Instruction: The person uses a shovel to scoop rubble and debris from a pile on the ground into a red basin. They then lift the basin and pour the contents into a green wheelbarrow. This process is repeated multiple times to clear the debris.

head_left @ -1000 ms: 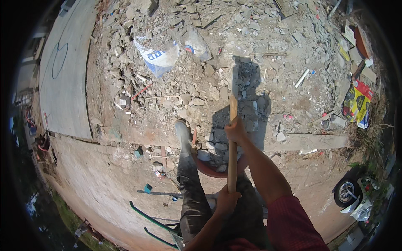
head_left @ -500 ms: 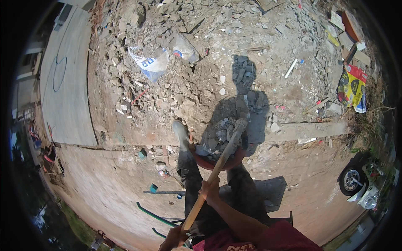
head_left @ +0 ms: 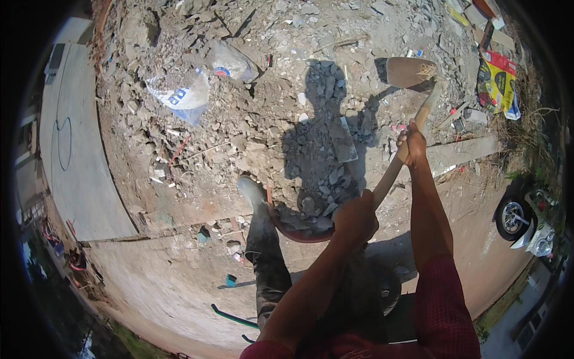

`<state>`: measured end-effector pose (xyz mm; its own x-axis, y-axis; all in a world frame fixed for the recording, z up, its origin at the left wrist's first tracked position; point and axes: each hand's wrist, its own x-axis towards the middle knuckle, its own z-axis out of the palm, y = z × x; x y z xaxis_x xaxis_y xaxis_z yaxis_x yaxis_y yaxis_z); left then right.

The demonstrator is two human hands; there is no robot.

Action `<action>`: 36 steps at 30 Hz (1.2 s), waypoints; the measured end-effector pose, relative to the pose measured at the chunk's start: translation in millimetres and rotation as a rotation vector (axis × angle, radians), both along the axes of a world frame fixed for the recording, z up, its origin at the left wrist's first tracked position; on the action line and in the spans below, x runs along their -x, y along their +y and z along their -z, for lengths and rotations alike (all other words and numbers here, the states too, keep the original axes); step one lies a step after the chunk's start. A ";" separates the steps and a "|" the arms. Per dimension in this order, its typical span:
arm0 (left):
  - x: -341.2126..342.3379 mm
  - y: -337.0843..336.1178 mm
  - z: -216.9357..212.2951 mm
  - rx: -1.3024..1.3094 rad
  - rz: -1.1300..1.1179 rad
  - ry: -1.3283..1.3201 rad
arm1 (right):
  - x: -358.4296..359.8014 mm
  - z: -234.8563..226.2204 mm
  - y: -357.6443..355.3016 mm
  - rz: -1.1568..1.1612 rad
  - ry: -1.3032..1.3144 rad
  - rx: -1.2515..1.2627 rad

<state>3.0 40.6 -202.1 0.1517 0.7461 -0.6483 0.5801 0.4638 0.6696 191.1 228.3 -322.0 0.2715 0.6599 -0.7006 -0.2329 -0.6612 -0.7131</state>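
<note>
Hoe (head_left: 390, 180) with a long wooden handle (head_left: 424, 112) crosses my head view, slanting up and to the right over broken rubble (head_left: 263, 128). I see the left hand (head_left: 357, 218) closed in a fist around the lower part of that handle, and the right hand (head_left: 412, 145) wrapped around it farther up, nearer the blade. The broad metal blade (head_left: 405, 73) points left at the far end, with a tuft of dry straw (head_left: 426, 71) by its neck; from here I cannot tell whether it touches the ground.

Just left of and below the left fist I make out the reddish rim of a round basin (head_left: 306, 239) with grey chunks (head_left: 314, 223) in it. A grey boot (head_left: 251, 192) stands just beside its left side. The person's shadow (head_left: 317, 143) falls across the debris ahead. Farther left I get a white-and-blue plastic sack (head_left: 182, 99), with a greyish bag (head_left: 236, 61) near it. Right of the blade lies a yellow, red and blue sack (head_left: 501, 85), and below that I see a motorcycle wheel (head_left: 514, 216).
</note>
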 end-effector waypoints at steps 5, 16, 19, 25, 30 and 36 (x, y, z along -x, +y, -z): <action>44.2 -11.0 49.5 0.055 0.104 0.047 | 22.9 89.5 -45.6 0.071 -0.155 0.318; 49.9 -19.0 -1.7 0.269 0.162 0.163 | 43.2 72.0 -88.1 0.139 0.062 0.455; 49.8 9.5 -12.5 0.228 0.275 0.180 | 37.7 66.0 -78.5 0.243 0.178 0.393; 78.0 7.0 -15.3 0.268 0.358 0.272 | 68.1 46.8 -87.6 0.239 0.168 0.412; 83.0 -49.7 -52.2 0.438 0.311 0.353 | 106.5 51.0 -156.9 0.113 0.131 0.501; 79.2 -104.9 -93.5 0.555 0.038 0.334 | 154.6 15.4 -172.2 -0.140 0.055 0.558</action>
